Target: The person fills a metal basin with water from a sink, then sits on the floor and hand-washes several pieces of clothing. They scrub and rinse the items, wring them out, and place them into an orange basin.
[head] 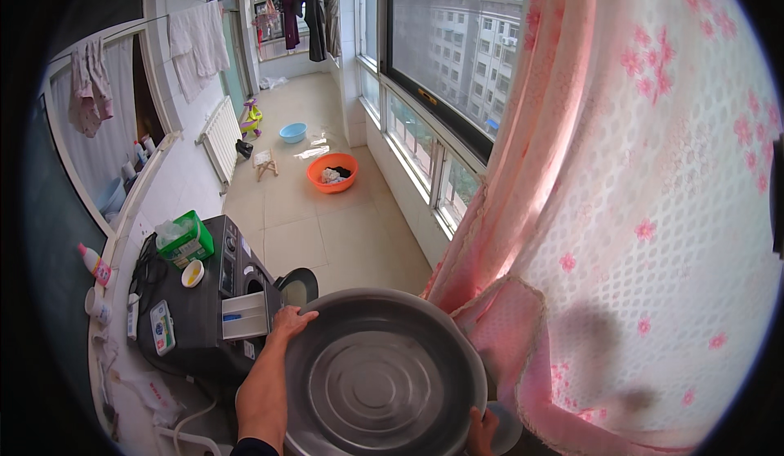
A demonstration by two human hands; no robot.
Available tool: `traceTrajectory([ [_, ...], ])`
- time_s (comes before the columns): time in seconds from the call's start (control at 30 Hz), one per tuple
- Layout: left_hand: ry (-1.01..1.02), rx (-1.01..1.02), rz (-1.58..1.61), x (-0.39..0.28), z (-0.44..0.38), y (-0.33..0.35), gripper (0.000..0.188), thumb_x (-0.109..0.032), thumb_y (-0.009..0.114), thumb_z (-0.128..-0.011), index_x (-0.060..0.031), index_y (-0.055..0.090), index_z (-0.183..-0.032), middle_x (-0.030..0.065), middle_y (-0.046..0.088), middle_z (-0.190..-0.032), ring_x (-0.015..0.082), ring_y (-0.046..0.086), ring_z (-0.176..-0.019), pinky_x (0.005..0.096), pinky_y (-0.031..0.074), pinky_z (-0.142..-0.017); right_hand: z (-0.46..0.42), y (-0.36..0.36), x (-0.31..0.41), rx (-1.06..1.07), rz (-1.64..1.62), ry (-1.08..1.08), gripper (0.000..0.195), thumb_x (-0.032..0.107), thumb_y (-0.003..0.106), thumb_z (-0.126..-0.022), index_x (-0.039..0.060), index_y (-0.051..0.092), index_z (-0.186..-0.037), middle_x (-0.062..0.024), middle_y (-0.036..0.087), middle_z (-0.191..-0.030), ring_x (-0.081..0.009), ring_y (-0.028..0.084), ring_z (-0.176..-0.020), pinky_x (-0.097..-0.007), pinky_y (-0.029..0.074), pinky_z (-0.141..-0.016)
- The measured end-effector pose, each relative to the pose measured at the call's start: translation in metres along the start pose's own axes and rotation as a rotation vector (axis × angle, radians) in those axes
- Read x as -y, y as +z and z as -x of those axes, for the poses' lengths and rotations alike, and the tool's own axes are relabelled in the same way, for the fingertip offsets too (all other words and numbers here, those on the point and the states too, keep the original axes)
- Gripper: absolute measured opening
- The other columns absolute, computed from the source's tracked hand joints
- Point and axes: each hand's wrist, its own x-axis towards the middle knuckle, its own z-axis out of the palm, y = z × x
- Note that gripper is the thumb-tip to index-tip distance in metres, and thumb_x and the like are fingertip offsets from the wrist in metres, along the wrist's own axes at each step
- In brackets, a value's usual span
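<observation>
A large round metal basin (375, 388) is held in front of me, its inside facing up with nothing in it. My left hand (290, 325) grips its rim at the upper left, thumb lying over the edge. At the lower right, my right hand (482, 433) holds the opposite rim; part of that hand is cut off by the picture's bottom edge. Close beside my left forearm is a dark front-loading washing machine (211, 309). Its white detergent drawer (245, 316) is pulled out, and its round door (298, 286) stands ajar.
On the washer are a green tub (187, 240), a small white bowl (193, 274) and a white packet (162, 327). A pink floral curtain (649, 229) hangs at right. Farther along the tiled floor are an orange basin of clothes (332, 173), a stool (265, 165) and a blue basin (293, 132).
</observation>
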Motion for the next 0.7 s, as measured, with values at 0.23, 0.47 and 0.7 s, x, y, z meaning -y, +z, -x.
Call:
traceTrajectory([
  [0.23, 0.011, 0.169, 0.048, -0.073, -0.087, -0.030, 0.092, -0.077, 0.069, -0.078, -0.0028, 0.068, -0.133, 0.0241, 0.065, -0.137, 0.0390, 0.059, -0.130, 0.0457, 0.045, -0.113, -0.080, 0.044, 0.044, 0.010, -0.091, -0.146, 0.052, 0.041, 0.054, -0.105, -0.0034, 0.064, -0.129, -0.0212, 0.071, -0.113, -0.0316, 0.066, -0.102, -0.0446, 0.051, -0.090],
  [0.47, 0.098, 0.037, 0.080, -0.103, -0.218, -0.044, 0.096, -0.080, 0.067, -0.077, -0.0037, 0.067, -0.135, 0.0233, 0.066, -0.136, 0.0385, 0.059, -0.131, 0.0457, 0.045, -0.113, -0.158, 0.108, 0.110, -0.082, -0.158, -0.092, 0.049, 0.033, 0.059, -0.104, -0.0052, 0.061, -0.135, -0.0191, 0.068, -0.125, -0.0299, 0.062, -0.112, -0.0432, 0.050, -0.095],
  [0.7, 0.059, 0.019, 0.055, -0.096, -0.324, -0.082, 0.089, -0.076, 0.069, -0.079, -0.0047, 0.070, -0.131, 0.0215, 0.068, -0.133, 0.0374, 0.062, -0.127, 0.0462, 0.048, -0.110, -0.249, 0.197, 0.141, -0.058, -0.330, -0.092, 0.051, 0.034, 0.064, -0.102, -0.0055, 0.062, -0.134, -0.0163, 0.068, -0.125, -0.0257, 0.060, -0.113, -0.0402, 0.049, -0.094],
])
